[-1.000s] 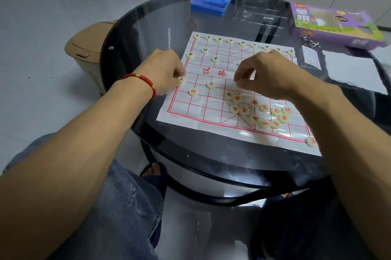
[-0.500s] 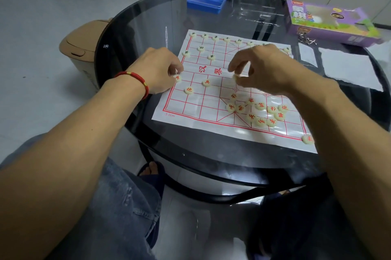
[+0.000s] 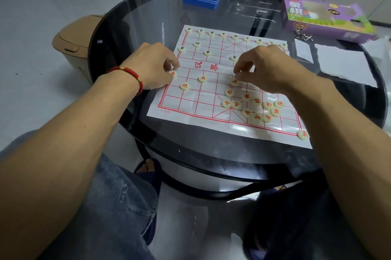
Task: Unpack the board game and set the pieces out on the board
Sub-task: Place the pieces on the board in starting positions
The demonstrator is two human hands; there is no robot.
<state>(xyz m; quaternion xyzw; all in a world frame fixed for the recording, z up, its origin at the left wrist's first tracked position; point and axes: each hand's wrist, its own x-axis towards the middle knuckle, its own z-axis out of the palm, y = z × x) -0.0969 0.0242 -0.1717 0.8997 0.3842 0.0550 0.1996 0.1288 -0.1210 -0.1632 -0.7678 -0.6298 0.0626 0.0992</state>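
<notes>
Both hands curled: left hand (image 3: 155, 65) & right hand (image 3: 268, 69) touch pieces.

The right hand (image 3: 268, 69) lowers its pinching fingertips toward the centre of the frame, setting a red-marked piece (image 3: 234, 81) onto the board (image 3: 190, 107) where no piece lay a second ago

Cream pieces (image 3: 249, 105) on flat board (image 3: 203, 99)
</notes>
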